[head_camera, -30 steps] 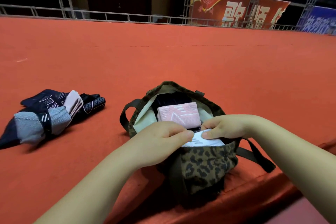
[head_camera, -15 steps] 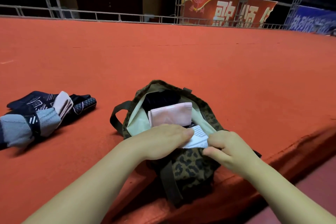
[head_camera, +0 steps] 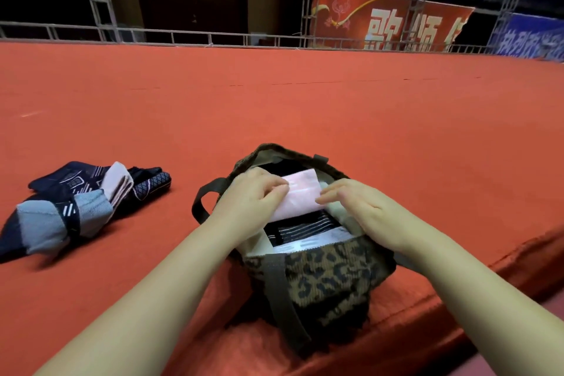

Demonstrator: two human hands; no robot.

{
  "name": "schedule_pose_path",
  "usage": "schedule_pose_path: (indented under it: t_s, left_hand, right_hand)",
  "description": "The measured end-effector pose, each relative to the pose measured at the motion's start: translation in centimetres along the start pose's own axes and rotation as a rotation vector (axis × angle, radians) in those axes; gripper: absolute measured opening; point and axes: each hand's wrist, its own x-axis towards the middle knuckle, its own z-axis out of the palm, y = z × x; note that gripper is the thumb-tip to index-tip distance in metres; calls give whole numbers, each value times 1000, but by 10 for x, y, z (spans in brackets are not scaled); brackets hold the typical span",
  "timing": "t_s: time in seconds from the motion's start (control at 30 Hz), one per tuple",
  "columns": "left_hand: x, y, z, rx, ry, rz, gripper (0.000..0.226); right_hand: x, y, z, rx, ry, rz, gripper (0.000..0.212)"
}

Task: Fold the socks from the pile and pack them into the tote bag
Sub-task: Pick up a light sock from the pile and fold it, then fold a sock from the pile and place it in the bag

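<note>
A leopard-print tote bag (head_camera: 329, 272) stands open on the red carpet near its front edge. Inside lie a folded pink sock (head_camera: 300, 197), a black striped sock (head_camera: 302, 230) and a white sock (head_camera: 300, 246) against the near wall. My left hand (head_camera: 253, 201) is inside the bag's mouth, fingers curled on the pink sock's left end. My right hand (head_camera: 360, 207) reaches in from the right, its fairly straight fingertips touching the pink sock's right edge. The sock pile (head_camera: 76, 207), dark blue, grey and pale pink, lies on the carpet to the left.
The red carpeted platform (head_camera: 305, 107) stretches far ahead to a metal railing (head_camera: 213, 38). Its front edge drops off just below the bag at the right. A dark handle strap (head_camera: 203, 201) sticks out from the bag's left side.
Both hands left the white sock at the bag's near wall and moved deeper in, onto the pink sock. The white sock now sits lower in the bag.
</note>
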Motion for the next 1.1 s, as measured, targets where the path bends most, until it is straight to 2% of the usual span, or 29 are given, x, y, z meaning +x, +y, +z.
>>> schedule_pose_path:
  t_s: [0.1,0.2,0.33,0.47,0.57,0.63,0.7,0.8,0.87,1.0,1.1]
  left_hand:
    - [5,-17,3,117,-147,-148,30]
    - [5,-17,6,20,-227,-216,27]
    - [7,-1,7,-122,-306,-150,38]
    - [3,-5,12,45,-397,-120,31]
    - [2,-12,11,122,-389,-126,34]
    - [2,-13,7,-17,-379,-88,29]
    - [-2,-12,-1,-155,-338,-69,34]
    - [-14,-19,-22,-288,-218,-152,18]
    - [-23,-28,-38,-373,-134,-204,19]
    - [-44,-44,-64,-435,-100,-208,22]
    - [-66,-71,-83,-413,-73,-293,21]
  right_hand:
    - [22,4,8,-26,-136,160,51]
    - [38,3,10,-84,-191,195,77]
    - [40,8,0,-126,-193,267,62]
    - [41,13,4,-169,-258,327,63]
    - [44,17,9,-183,-235,310,59]
    - [45,16,9,-231,-207,282,53]
    - [45,9,6,-298,-184,282,45]
    - [48,-13,0,-335,-159,177,32]
    - [54,-35,2,-314,-158,129,28]
    - [71,-75,22,-250,-150,83,22]
    - [89,-103,49,-194,-158,37,18]
